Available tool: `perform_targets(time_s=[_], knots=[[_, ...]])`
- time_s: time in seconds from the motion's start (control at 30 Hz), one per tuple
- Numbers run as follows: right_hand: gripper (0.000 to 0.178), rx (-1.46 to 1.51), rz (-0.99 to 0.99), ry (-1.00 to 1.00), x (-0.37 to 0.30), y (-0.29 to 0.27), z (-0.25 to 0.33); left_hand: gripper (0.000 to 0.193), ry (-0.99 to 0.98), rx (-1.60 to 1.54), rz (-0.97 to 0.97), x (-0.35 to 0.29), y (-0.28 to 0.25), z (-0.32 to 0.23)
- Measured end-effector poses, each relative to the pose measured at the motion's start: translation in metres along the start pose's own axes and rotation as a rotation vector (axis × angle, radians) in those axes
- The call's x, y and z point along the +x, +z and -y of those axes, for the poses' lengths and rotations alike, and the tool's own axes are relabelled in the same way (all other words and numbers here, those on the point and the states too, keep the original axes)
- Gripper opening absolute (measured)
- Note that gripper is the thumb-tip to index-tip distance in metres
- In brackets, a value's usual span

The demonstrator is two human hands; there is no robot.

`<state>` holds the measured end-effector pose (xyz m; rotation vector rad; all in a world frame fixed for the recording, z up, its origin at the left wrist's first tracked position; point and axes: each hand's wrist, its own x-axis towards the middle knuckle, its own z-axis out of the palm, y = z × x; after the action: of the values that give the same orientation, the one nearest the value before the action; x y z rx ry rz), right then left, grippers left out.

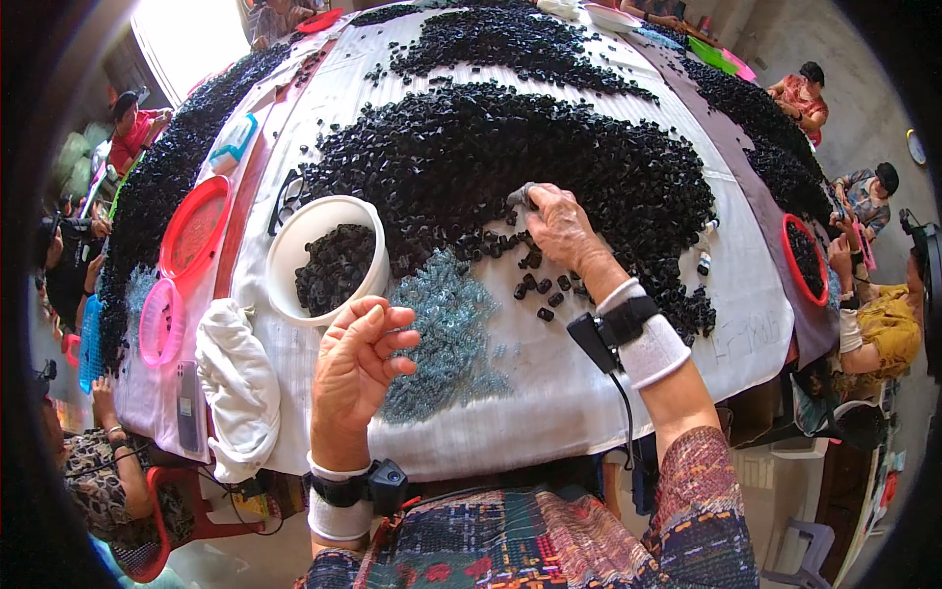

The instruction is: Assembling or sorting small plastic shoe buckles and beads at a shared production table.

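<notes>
You have one long table (564,407) under white cloth, its far end cut off at the upper edge of the frame. On it, one broad black heap (471,157) of small pieces fills the centre, too dense to count. At least six other people sit around the rim, several only partly visible. In the lower centre, one pale blue heap (442,324) of small, clear parts blurs together, partly hidden behind your left hand. One bundled white cloth (238,393) lies at lower left. One white bowl (282,263), left of centre, holds more black pieces; your left hand (355,363) overlaps its lower rim. That hand is half curled, its thumb near the fingers; you cannot tell from here whether it has hold of anything. Your right hand (569,231) is over the black heap's near edge, thumb and fingers close together at something grey; whether that is a gripped piece or a finger covering, you cannot tell. Two red trays (166,240) show, one at left and one at far right, and one pink tray (144,324) at left. One phone (187,407) lies below that. About seven loose black pieces (546,314) sit below your right hand.
</notes>
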<state>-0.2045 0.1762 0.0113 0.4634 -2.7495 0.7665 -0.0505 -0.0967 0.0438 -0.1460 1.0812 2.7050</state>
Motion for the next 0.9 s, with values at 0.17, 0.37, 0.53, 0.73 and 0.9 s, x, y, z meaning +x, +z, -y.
perform_targets(time_s=[0.17, 0.37, 0.53, 0.73, 0.9], knots=[[0.032, 0.015, 0.243, 0.156, 0.0, 0.006, 0.012, 0.015, -0.019, -0.016, 0.021, -0.003, -0.005, 0.009], [0.034, -0.091, 0.269, -0.069, -0.06, -0.001, 0.018, 0.015, -0.034, -0.02, -0.004, -0.009, -0.01, 0.015], [0.028, -0.121, 0.169, -0.249, -0.104, -0.02, 0.021, 0.014, -0.052, -0.041, -0.007, -0.014, -0.014, 0.022], [0.027, -0.065, 0.083, -0.252, -0.133, -0.037, 0.035, 0.014, -0.063, 0.002, -0.029, -0.017, -0.019, 0.023], [0.027, -0.077, 0.093, -0.353, -0.164, -0.026, 0.036, 0.014, -0.069, -0.005, -0.028, -0.017, -0.021, 0.028]])
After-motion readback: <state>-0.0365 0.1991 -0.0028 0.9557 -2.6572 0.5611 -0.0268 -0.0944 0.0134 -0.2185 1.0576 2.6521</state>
